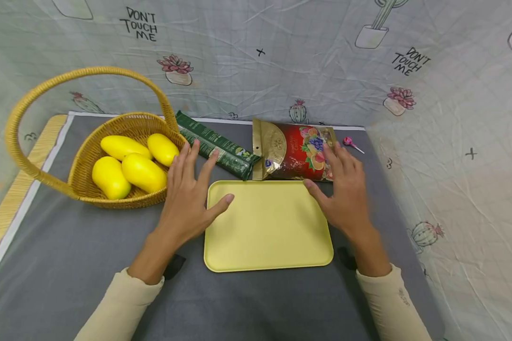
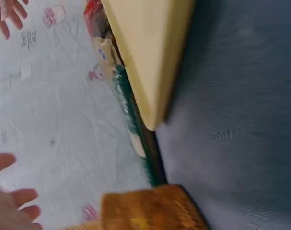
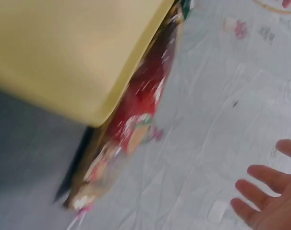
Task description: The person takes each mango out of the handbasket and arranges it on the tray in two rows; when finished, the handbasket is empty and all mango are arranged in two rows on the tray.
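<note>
My left hand (image 1: pixel 187 194) is spread above the gap between the wicker basket (image 1: pixel 77 166) and the pale yellow tray (image 1: pixel 269 227), holding nothing. Several yellow mangoes (image 1: pixel 144 172) lie in the basket. Over the tray's right side hovers my right hand (image 1: pixel 345 189), fingers apart and nothing in them. Behind the tray, nearest the right fingertips, lies a red and gold candy bag (image 1: pixel 296 149) with fruit pictures. A long dark green packet (image 1: pixel 219 144) slants from the basket toward that bag. Both wrist views show spread fingers, the left hand (image 2: pixel 11 206) and the right hand (image 3: pixel 274 196).
A pink lollipop (image 1: pixel 353 143) with a white stick lies right of the candy bag. The basket's tall handle (image 1: pixel 94 71) arches upward at the left. A grey cloth (image 1: pixel 247 308) covers the table, and a printed curtain (image 1: pixel 247 71) rises behind and to the right.
</note>
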{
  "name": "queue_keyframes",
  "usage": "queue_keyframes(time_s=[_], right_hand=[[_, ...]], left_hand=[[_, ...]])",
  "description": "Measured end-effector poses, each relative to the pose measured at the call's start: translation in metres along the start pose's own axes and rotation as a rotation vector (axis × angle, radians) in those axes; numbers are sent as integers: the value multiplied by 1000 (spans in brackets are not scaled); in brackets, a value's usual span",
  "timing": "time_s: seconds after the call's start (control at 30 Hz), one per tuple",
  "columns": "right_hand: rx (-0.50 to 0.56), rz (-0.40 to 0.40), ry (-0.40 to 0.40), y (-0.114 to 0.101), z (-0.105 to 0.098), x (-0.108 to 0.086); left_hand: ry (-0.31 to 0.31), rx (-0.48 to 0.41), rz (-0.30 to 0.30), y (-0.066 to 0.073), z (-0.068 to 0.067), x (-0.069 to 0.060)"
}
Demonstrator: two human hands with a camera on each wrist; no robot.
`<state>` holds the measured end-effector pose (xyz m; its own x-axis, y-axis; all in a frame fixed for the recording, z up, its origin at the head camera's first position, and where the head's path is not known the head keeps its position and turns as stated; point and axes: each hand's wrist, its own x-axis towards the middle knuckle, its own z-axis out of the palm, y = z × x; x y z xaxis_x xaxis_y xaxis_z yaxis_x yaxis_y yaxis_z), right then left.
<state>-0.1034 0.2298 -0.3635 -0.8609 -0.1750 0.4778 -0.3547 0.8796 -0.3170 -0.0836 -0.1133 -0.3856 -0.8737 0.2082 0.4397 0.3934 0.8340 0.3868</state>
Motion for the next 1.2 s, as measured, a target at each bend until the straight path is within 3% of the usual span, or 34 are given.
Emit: queue_keyframes(time_s=[0.13, 0.33, 0.47, 0.63, 0.87, 1.2], right_hand=[[98, -81, 62, -19, 7, 9], [130, -151, 81, -44, 16, 19], [189, -195, 96, -60, 24, 26], [233, -248, 111, -77, 33, 33], [289, -289, 118, -99, 45, 42], [319, -354, 97, -130, 67, 57]], left_hand=[[227, -95, -70, -10, -6, -14], [528, -177, -213, -25, -14, -33], [680, -206, -332, -26, -23, -41], [816, -243, -474, -20, -37, -48], [928, -310, -591, -32, -41, -55], [877, -460, -798, -53, -38, -58]])
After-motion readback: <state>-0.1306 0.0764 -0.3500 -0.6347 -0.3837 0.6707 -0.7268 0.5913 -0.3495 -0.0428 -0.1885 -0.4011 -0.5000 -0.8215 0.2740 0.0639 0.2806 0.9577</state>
